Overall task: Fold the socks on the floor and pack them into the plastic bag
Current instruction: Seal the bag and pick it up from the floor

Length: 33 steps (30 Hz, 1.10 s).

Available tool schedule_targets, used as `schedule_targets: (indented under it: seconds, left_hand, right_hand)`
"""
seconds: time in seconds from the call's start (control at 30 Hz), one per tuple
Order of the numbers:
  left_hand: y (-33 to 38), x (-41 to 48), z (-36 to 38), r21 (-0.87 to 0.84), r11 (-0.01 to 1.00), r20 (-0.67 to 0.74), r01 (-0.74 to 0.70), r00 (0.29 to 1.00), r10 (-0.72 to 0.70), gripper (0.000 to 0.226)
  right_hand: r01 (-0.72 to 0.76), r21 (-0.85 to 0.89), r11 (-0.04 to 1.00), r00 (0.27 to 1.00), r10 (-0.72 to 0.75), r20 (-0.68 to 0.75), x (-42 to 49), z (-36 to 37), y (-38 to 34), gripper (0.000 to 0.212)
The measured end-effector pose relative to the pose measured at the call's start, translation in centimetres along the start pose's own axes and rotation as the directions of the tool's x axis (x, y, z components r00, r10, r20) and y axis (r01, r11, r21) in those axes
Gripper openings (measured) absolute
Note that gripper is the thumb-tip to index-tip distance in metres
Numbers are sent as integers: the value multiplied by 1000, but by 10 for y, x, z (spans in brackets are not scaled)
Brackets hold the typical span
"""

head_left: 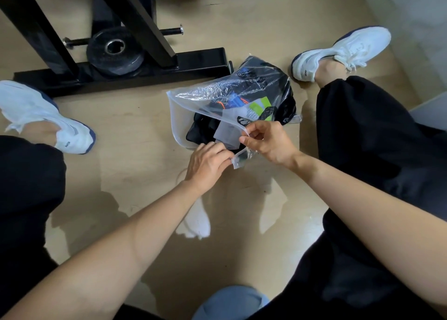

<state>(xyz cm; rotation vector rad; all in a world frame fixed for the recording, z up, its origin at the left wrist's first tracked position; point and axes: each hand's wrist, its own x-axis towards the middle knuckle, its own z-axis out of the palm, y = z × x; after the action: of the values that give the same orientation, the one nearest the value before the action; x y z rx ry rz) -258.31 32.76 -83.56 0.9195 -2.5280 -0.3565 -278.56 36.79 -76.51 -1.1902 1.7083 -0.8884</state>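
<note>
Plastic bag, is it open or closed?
Open: the right hand holds the plastic bag's upper edge up, left hand pinches its lower edge; socks show inside.

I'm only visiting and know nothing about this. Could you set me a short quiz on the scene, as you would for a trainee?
1. True or false: the bag already holds socks.
2. Which one lifts the bag's upper rim? A: left hand. B: right hand.
3. Fill in: a ___ sock lies on the floor, outside the bag.
Key: 1 true; 2 B; 3 white.
</note>
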Motion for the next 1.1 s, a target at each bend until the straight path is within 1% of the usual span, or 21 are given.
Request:
schedule_targets:
  seconds: [0.07, 0.1, 0.17, 0.2, 0.27, 0.3, 0.33, 0.37, 0.4, 0.47, 0.53, 0.6, 0.67, 0.73, 0.8, 0.83, 0.97, 1.1]
  left_hand:
    - [1, -1, -4, -33, 999, -46, 10, 999, -11, 11]
    - [3, -2, -8, -51, 999, -65, 18, 998, -21, 11]
    - [9, 0, -19, -86, 996, -99, 34, 994, -43, 12]
    - [12, 3, -25, -99, 994, -121, 42, 991, -54, 11]
    - [20, 13, -36, -115, 992, -162, 50, 984, -69, 10]
    - [24, 18, -41, -121, 992, -178, 46, 982, -67, 11]
    - [29, 22, -45, -130, 991, -190, 39, 980, -63, 12]
    - [33, 26, -49, -141, 989, -201, 35, 978, -63, 12]
    - [37, 29, -53, -154, 987, -211, 37, 975, -70, 12]
    - [43, 36, -61, -168, 985, -231, 40, 970, -79, 9]
    - [47, 43, -68, -153, 988, -260, 17, 964, -57, 8]
    - [50, 49, -78, -147, 989, -293, -2, 955, -41, 9]
    - [53, 55, -88, -138, 990, -319, -3, 947, -42, 17]
    - [53, 63, -96, -87, 993, -321, -77, 946, 46, 24]
    - [52, 74, -101, -41, 982, -302, -184, 939, 164, 18]
    - [51, 79, -104, -34, 977, -294, -208, 937, 190, 16]
    - [53, 99, -117, -11, 975, -275, -223, 938, 211, 14]
    - [55, 115, -132, -22, 977, -228, -212, 953, 202, 14]
  right_hand:
    - [22, -11, 1000, 999, -23, -49, -3, -4, -3, 19]
    - [55, -49, 997, 994, -60, -93, -7, -6, -6, 24]
    - [173, -150, 973, 967, -197, -160, -21, -11, -13, 33]
    - [240, -193, 951, 953, -269, -140, -30, -13, -17, 34]
    - [342, -300, 890, 933, -361, -6, -45, -12, -18, 32]
    - [363, -344, 866, 928, -369, 50, -49, -10, -17, 33]
    - [364, -363, 858, 928, -366, 66, -50, -9, -15, 34]
    - [365, -367, 856, 926, -376, 44, -49, -8, -15, 33]
    - [381, -364, 850, 912, -410, -1, -47, -8, -16, 28]
    - [448, -352, 822, 858, -505, -88, -45, -10, -23, 13]
    - [496, -313, 810, 821, -555, -133, -43, -16, -32, 10]
    - [510, -272, 816, 811, -562, -164, -43, -22, -40, 9]
    - [511, -240, 826, 815, -554, -171, -41, -29, -45, 9]
    - [512, -226, 829, 823, -548, -150, -38, -36, -51, 9]
    - [515, -229, 826, 823, -551, -137, -36, -42, -56, 9]
    - [509, -233, 829, 824, -547, -145, -36, -44, -59, 10]
    - [496, -210, 843, 811, -536, -235, -34, -53, -71, 9]
    - [472, -115, 874, 801, -480, -358, -33, -61, -79, 7]
